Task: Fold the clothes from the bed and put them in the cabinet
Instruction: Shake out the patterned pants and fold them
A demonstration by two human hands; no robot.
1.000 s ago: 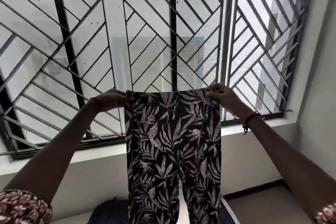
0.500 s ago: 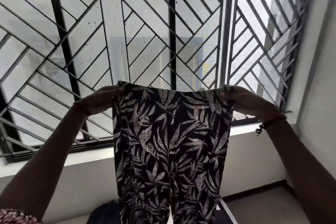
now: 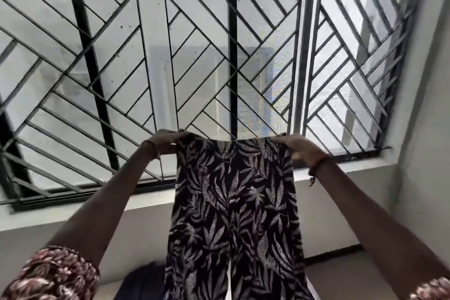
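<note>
I hold a pair of leaf-print trousers up at arm's length, in the air before a barred window. My left hand grips the left corner of the waistband, fingers curled over the cloth. My right hand grips the right corner, fingers folded down over the edge. The waistband runs nearly level between the two hands, dipping a little in the middle.

The dark fabric, printed with pale leaves, hangs flat and faces me. Its two legs drop straight down side by side, a thin slit of light between them low down, and run out of the bottom of the frame.

A red thread band circles my right wrist. My patterned sleeves show at both lower corners.

A dark blue garment lies low to the left, partly hidden behind the trousers. Below the window's slanting black bars runs a pale sill, with a grey wall to the right.
</note>
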